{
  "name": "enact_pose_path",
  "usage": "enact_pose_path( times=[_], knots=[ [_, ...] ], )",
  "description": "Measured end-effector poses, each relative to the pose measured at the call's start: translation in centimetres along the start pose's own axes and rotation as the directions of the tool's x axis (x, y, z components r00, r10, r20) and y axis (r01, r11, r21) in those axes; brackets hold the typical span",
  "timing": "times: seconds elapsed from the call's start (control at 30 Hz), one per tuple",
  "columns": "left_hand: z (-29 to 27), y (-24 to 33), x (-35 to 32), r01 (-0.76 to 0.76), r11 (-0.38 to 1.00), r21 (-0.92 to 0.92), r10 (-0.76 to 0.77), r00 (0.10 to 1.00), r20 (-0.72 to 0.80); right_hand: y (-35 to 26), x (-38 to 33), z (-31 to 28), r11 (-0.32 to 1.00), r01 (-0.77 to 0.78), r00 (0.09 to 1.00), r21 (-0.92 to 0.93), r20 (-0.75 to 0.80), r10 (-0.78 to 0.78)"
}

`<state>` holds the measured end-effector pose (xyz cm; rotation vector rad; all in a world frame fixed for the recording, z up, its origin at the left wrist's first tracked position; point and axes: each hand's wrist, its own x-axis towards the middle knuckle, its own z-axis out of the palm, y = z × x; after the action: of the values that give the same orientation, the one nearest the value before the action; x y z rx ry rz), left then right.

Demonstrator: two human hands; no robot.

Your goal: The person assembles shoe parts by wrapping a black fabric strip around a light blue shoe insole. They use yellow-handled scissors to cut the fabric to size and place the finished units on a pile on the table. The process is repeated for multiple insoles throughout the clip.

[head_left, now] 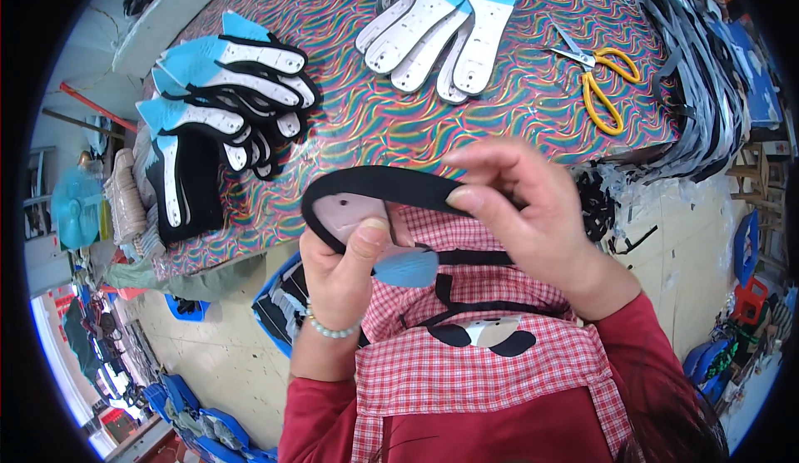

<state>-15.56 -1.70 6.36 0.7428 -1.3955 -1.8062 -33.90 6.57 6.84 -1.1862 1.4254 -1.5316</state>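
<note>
In front of my apron, my left hand [333, 276] is closed on a white and light-blue insole [408, 269], its thumb pressed on the pale face. Around the insole's outer edge curves a wide black strip [374, 181], arching over to the right. The strip's right end is pinched between the thumb and fingers of my right hand [541, 226], and its very tip is hidden there. Beyond my hands, a fan of similar white and blue insoles [433, 39] lies on the table, without black edging that I can see.
The table [333, 122] has a wavy multicoloured cover. At its left, black-edged insoles [241, 76] are piled up. Yellow-handled scissors [588, 62] lie open at the right, near hanging grey and black strips [699, 80]. A blue bin [283, 297] stands below the table edge.
</note>
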Motion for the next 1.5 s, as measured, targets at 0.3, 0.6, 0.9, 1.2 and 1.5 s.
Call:
enact_pose_path(
  times=[0.3,0.6,0.9,1.2,1.5],
  knots=[
    [2.0,-1.3,0.2,-0.149,0.983,-0.107,0.135,0.983,-0.126,2.7,-0.6,3.5,0.972,0.216,0.964,0.093,-0.175,-0.198],
    [3.3,-1.5,0.6,-0.202,0.978,-0.047,0.195,0.974,-0.114,2.2,-0.2,2.9,0.907,0.356,0.932,-0.226,0.017,-0.362],
    [0.2,-2.0,2.0,-0.153,0.928,-0.341,0.057,0.96,-0.275,4.5,-0.9,-3.4,0.725,0.269,0.963,-0.634,0.156,-0.221],
    [2.5,-3.5,2.2,-0.015,0.987,-0.162,-0.014,0.983,-0.181,4.3,1.0,0.1,0.997,0.053,0.997,-0.055,0.059,-0.049],
    [1.9,-3.6,1.3,-0.023,0.973,-0.228,-0.02,0.982,-0.186,4.7,0.2,1.5,0.809,0.462,0.885,-0.364,0.126,-0.448]
  ],
)
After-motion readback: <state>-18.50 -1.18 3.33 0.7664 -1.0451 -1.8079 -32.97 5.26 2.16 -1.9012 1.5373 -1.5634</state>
